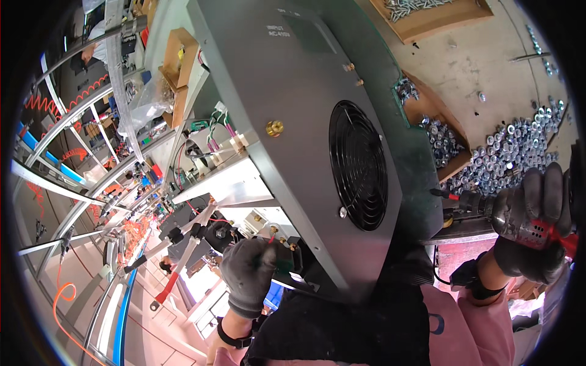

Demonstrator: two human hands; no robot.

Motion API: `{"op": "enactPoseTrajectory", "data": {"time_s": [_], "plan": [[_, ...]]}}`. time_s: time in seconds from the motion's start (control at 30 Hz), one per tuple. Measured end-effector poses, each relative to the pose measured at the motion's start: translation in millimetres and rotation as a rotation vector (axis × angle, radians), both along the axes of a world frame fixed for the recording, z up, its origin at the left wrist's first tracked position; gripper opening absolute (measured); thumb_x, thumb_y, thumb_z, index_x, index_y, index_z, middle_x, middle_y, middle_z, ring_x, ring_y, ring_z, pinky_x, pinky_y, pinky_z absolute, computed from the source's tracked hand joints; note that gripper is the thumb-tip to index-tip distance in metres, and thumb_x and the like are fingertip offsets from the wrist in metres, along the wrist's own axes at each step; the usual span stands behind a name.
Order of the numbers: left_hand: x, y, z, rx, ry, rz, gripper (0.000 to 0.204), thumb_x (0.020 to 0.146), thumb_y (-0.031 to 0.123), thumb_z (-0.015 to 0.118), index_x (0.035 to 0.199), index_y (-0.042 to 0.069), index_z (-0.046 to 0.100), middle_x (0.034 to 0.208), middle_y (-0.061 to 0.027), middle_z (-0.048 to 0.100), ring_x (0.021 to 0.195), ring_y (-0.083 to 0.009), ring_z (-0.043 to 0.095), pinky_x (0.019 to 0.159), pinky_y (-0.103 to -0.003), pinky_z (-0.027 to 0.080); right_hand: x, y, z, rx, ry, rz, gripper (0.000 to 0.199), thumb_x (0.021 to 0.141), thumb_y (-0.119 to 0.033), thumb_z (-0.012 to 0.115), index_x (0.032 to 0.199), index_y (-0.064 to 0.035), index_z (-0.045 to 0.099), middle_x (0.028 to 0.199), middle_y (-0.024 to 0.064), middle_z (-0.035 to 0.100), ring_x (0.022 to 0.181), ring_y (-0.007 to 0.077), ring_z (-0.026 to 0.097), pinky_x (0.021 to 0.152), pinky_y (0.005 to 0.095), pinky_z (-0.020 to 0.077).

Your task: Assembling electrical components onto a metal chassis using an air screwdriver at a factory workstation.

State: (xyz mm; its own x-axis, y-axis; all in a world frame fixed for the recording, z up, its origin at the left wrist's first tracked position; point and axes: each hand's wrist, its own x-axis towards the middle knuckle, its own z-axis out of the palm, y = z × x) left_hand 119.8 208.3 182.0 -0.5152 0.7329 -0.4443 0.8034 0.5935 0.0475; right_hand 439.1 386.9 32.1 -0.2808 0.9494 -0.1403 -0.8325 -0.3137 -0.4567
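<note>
A big dark grey metal cabinet (287, 85) stands tilted in front of me, with a black round fan grille (360, 165) and a brass fitting (274, 128) on its panel. My left hand (247, 271), in a grey glove, is curled closed at the cabinet's open side, close to brass terminals (290, 244); what its fingertips hold, if anything, is hidden. My right hand (537, 226), in a dark glove, grips a red and black power screwdriver (519, 222). Its bit (444, 194) points left toward the cabinet's near right corner, apart from it.
A heap of shiny hex-head screws (506, 152) spreads over the bench at right, beside a cardboard tray (458, 137) of screws. Another screw box (427, 21) lies farther back. Cables with red (166, 289) and black (137, 263) sleeved ends stick out left. Metal rails (79, 110) stand beyond.
</note>
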Motion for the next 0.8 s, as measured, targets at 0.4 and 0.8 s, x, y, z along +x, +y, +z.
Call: {"op": "enactPoseTrajectory", "data": {"time_s": [0.4, 0.8], "plan": [[-62, -27, 15, 0.071, -1.034, 0.303, 0.046, 0.087, 0.027, 0.065, 0.121, -0.003, 0.055, 0.113, -0.0099, 0.060, 0.104, -0.0163, 0.056, 0.091, -0.030, 0.044, -19, -20, 83, 0.225, -0.180, -0.056, 0.029, 0.070, -0.023, 0.066, 0.080, -0.0166, 0.041, 0.088, 0.0005, 0.033, 0.083, 0.0135, 0.035, 0.068, 0.0272, 0.0343], [-65, -42, 10, 0.379, -0.300, -0.491, 0.030, 0.072, 0.000, 0.055, 0.093, 0.016, 0.068, 0.086, -0.0042, 0.057, 0.082, -0.0273, 0.057, 0.075, -0.038, 0.044, -170, -89, 165, 0.826, -0.228, 0.078, 0.046, 0.078, -0.013, 0.065, 0.119, -0.0093, 0.046, 0.090, 0.0112, 0.050, 0.086, 0.0231, 0.049, 0.068, 0.0358, 0.0451]]}}
